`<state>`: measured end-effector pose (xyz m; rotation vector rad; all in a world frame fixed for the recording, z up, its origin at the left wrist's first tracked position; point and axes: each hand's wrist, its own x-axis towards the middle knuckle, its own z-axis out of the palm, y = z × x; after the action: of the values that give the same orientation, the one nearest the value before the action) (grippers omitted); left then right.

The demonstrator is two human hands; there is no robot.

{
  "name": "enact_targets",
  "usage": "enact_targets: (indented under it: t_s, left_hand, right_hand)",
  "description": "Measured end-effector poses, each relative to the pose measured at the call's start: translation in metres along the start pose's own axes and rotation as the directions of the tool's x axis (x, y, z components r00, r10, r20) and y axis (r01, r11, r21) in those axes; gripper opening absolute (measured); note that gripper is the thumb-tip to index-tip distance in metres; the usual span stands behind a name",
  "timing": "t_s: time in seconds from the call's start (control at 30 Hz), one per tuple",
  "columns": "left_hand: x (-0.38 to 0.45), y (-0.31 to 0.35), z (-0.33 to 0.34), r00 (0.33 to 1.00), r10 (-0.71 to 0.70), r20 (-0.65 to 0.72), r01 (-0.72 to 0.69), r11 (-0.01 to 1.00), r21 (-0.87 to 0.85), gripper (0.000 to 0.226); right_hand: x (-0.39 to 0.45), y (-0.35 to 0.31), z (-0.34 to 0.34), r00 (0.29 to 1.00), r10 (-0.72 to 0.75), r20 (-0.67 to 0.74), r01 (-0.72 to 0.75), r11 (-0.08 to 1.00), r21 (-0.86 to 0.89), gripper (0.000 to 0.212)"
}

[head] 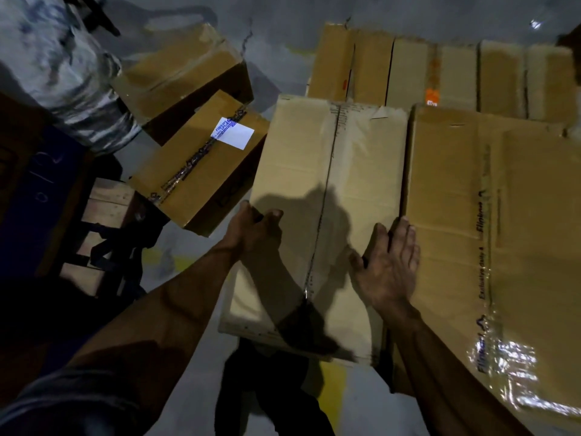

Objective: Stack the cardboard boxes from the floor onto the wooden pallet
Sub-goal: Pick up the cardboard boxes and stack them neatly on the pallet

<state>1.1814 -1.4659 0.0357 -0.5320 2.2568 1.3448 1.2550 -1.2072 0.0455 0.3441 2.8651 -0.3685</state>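
Pale cardboard box (327, 190) sits beside stacked boxes; left hand (256, 229) curls on its left edge, right hand (391, 265) lies flat. This uneven grip could let it tilt and slip.

A big brown box (327, 196), taped shut, sits tight beside a bigger box (503, 231). Two smaller boxes (201, 162) lie left.
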Motion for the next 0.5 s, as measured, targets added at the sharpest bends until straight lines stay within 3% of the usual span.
enact_targets:
  t_s: [0.1,0.3,0.5]
  left_hand:
    - [0.013,-0.016,-0.003,0.999,0.019,0.031,-0.018,1.000,-0.025,0.080]
    - [-0.010,0.003,0.003,0.999,-0.017,-0.034,0.015,0.999,-0.048,0.075]
    - [-0.065,-0.033,0.001,0.994,0.110,0.008,-0.109,0.993,-0.047,0.092]
  right_hand:
    - [-0.002,-0.002,-0.005,0.998,0.012,0.067,-0.007,0.997,-0.075,0.079]
    - [-0.027,-0.006,-0.007,0.986,0.028,0.167,0.001,0.986,-0.167,0.075]
    - [-0.096,0.005,0.004,0.982,0.004,0.187,0.028,0.985,-0.170,0.075]
